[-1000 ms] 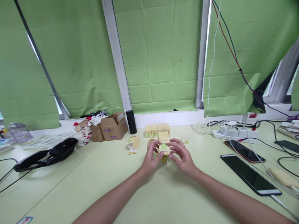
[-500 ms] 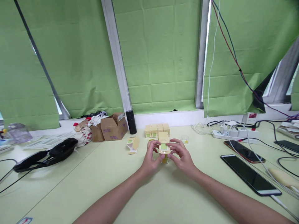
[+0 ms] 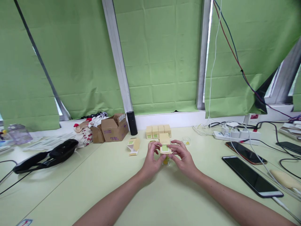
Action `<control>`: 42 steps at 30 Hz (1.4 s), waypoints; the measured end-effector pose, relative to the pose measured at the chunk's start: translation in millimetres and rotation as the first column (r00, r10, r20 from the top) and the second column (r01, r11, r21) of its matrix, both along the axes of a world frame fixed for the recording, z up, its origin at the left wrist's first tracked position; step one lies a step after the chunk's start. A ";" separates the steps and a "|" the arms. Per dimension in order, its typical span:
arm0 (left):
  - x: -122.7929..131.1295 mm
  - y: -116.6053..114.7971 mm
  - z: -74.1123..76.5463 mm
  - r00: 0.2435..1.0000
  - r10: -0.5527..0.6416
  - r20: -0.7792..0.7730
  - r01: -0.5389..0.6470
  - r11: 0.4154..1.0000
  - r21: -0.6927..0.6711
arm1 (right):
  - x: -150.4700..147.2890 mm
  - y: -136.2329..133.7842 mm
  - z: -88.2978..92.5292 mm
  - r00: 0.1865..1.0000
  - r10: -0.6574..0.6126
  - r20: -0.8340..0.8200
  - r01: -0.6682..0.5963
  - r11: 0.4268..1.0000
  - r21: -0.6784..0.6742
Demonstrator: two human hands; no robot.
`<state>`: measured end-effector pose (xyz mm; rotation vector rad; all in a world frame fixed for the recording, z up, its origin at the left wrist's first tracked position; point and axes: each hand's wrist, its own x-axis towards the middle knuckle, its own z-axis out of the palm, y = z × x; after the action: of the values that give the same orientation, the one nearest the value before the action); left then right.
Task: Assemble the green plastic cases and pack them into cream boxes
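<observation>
Between my two hands is a small pale-yellow cardboard box (image 3: 165, 148) with a green window on its face and its flap standing up at the back. My left hand (image 3: 152, 158) is closed on the box's left side, and my right hand (image 3: 182, 157) pinches it from the right. Directly beneath the box shows a small clear container (image 3: 166, 161) with something yellow inside; whether the box is around it or on top of it I cannot tell. To the left lies an opened yellow box (image 3: 133, 146). Behind my hands, several matching boxes (image 3: 158, 131) stand in a row.
A clear round container (image 3: 186, 141) sits right of my hands. Phones (image 3: 252, 175), cables and a power strip (image 3: 237, 136) take up the right side. A brown carton (image 3: 115, 128), a black cylinder (image 3: 132, 123) and a black strapped item (image 3: 47, 157) are on the left.
The box has tipped or sunk very slightly between my fingers, so less of its lower front edge shows. My hands stay in nearly the same place.
</observation>
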<state>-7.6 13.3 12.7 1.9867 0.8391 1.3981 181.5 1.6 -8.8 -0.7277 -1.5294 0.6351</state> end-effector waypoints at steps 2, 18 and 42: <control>0.4 -0.3 0.0 1.000 0.004 -0.002 -0.004 1.000 -0.009 | 0.0 -0.1 0.3 1.000 -0.005 0.004 0.005 1.000 0.002; -4.0 -2.4 1.1 0.998 0.005 -0.057 0.000 0.995 0.099 | 0.7 1.4 0.2 0.998 0.057 0.004 -0.057 0.998 -0.030; -1.8 3.5 -2.9 0.987 0.162 0.007 -0.162 0.986 0.036 | -0.8 -15.7 7.7 0.951 0.002 0.309 -0.061 0.981 0.182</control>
<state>-9.4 16.8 9.7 1.9786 0.9989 1.5174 180.7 -14.1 -1.1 -0.6794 -1.8645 0.4030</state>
